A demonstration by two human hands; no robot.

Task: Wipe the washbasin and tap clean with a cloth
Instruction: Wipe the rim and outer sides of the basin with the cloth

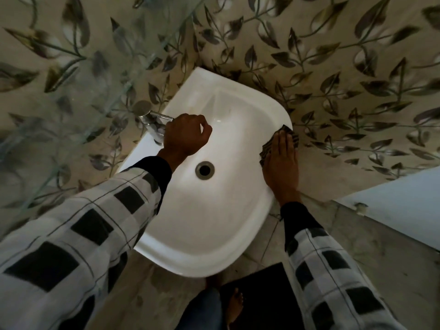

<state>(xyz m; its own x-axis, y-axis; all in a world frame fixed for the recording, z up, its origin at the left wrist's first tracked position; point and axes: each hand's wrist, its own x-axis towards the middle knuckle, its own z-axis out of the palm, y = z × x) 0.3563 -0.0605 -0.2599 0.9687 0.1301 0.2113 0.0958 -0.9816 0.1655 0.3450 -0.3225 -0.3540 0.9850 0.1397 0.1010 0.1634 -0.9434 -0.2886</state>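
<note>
1. A person is standing over a white washbasin (204, 210) and looking down into it.
2. The washbasin is sitting against a wall with a leaf pattern (333, 55), and its round grey drain (204, 170) is lying in the middle of the bowl.
3. A shiny metal tap (152, 122) is standing at the left edge of the washbasin, with its spout pointing right, over the bowl.
4. The left hand (185, 135) is curling into a loose fist at the end of the tap's spout. I cannot tell if it is really gripping the spout or only touching it.
5. The right hand (282, 163) is lying flat and open, with its fingers (283, 141) pointing to the far side.
6. It is pressing a dark striped cloth (289, 134) down on the right rim of the washbasin. The cloth is poking out from under the fingers, at the far right corner of the rim.
7. Both arms are wearing white sleeves with black squares (71, 234) and dark cuffs.
8. On the near side, below the washbasin, a bare foot (234, 306) is standing on a dark mat (262, 294) on the floor.
9. A clear glass shelf (95, 79) is hanging at the far left, above the tap.
10. Something pale and flat (404, 201) is showing at the right edge.
</note>
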